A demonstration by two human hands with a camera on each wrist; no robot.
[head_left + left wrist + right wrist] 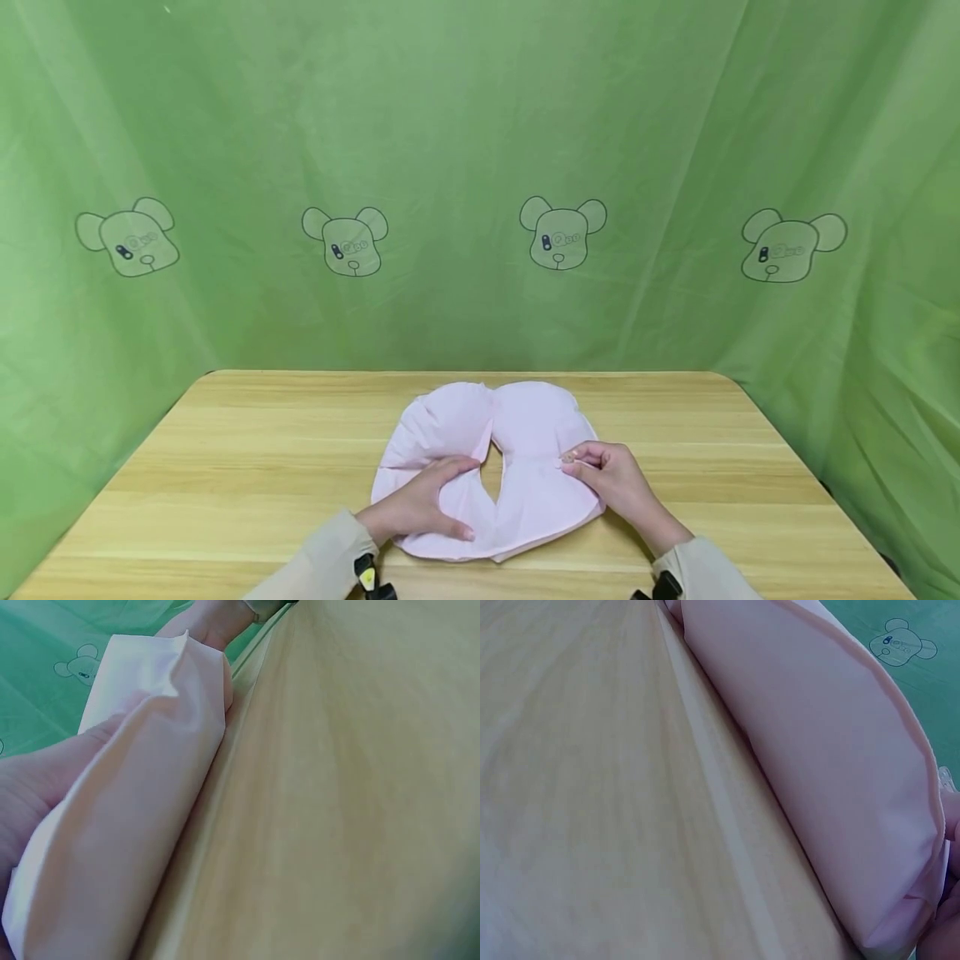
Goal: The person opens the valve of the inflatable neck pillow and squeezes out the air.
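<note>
A pale pink inflatable neck pillow (534,500) lies on the wooden table, puffed up, with a narrow slit-like opening in its middle. On its left half rests my left hand (423,500), thumb and fingers spread apart across the surface. In the left wrist view the pillow's seamed side (142,802) bulges beside that hand. My right hand (611,479) is at the pillow's right half, pinching a small piece, seemingly a clear air valve (946,778), between thumb and forefinger. The fingertips hide most of it. The right wrist view shows the pillow's rounded edge (817,735).
The light wooden table (262,467) has rounded far corners. A green curtain (465,125) printed with bear heads hangs behind it and along both sides. Black straps (666,586) circle the wrists over beige sleeves (322,557).
</note>
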